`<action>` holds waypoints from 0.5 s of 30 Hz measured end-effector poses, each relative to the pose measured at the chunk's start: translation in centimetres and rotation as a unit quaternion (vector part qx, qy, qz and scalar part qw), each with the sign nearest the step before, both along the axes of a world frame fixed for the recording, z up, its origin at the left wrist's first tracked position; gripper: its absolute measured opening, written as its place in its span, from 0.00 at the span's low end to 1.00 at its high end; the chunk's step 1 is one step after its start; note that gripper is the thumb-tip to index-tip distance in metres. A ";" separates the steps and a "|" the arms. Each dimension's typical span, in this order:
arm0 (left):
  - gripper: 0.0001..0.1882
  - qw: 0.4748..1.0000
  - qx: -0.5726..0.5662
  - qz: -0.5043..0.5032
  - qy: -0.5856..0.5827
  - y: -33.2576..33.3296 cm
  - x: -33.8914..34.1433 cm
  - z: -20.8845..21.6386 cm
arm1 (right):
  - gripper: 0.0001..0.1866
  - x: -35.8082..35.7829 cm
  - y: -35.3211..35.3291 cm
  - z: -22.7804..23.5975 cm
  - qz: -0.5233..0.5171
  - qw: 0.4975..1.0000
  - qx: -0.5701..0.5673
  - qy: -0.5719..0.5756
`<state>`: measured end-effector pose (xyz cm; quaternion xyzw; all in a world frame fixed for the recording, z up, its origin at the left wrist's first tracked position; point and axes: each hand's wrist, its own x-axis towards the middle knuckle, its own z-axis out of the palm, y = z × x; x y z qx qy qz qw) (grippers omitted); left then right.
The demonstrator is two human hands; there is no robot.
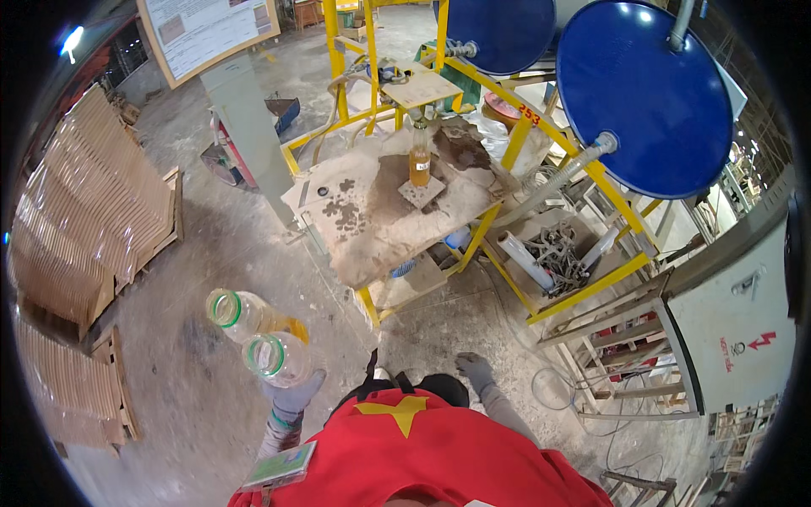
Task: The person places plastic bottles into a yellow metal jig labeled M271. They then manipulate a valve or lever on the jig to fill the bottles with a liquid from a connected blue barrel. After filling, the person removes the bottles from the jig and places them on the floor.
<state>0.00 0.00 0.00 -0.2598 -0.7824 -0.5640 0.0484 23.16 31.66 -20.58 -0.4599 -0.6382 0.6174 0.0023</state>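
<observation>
My left hand (294,394), in a grey glove, is closed around a clear plastic bottle (287,359) with a green ring at its wide neck. Against it leans a second clear bottle (241,314), also green-ringed, with amber liquid toward its lower end; how it is held is hidden. My right hand (475,370), gloved too, hangs by my side with loosely parted fingers and nothing in it. Ahead, a bottle of amber liquid (420,166) stands upright on a small square plate (421,194) upon the stained worktable (359,245).
A yellow frame (621,198) on the right carries blue drums (644,97) with hoses. Below sits a tray of metal parts (557,258) and white rolls. An electrical cabinet (735,325) stands at right, stacked corrugated sheets (93,186) at left. Cables (583,397) cross the floor.
</observation>
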 end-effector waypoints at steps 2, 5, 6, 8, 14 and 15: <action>0.44 0.998 -0.033 -0.023 -0.047 0.5 0.7 -1.4 | 0.15 4.1 1.0 1.8 -0.083 0.995 -0.014 0.058; 0.43 0.981 -0.121 -0.042 0.145 5.7 -9.0 -1.7 | 0.14 -8.0 8.3 5.3 -0.140 0.974 -0.001 0.180; 0.42 0.989 -0.074 -0.051 0.119 8.7 -9.5 -1.5 | 0.14 -8.6 11.3 6.6 -0.111 0.979 0.083 0.149; 0.42 0.996 0.004 -0.056 0.073 13.5 -10.1 0.6 | 0.17 -11.5 16.3 7.0 -0.003 0.949 0.290 0.122; 0.45 0.999 0.002 0.042 0.021 19.6 -9.7 -1.5 | 0.30 -26.9 24.1 14.8 0.133 0.847 0.489 0.158; 0.46 0.997 0.044 0.066 -0.010 20.6 -9.4 -1.5 | 0.32 -28.9 25.2 15.0 0.166 0.806 0.544 0.163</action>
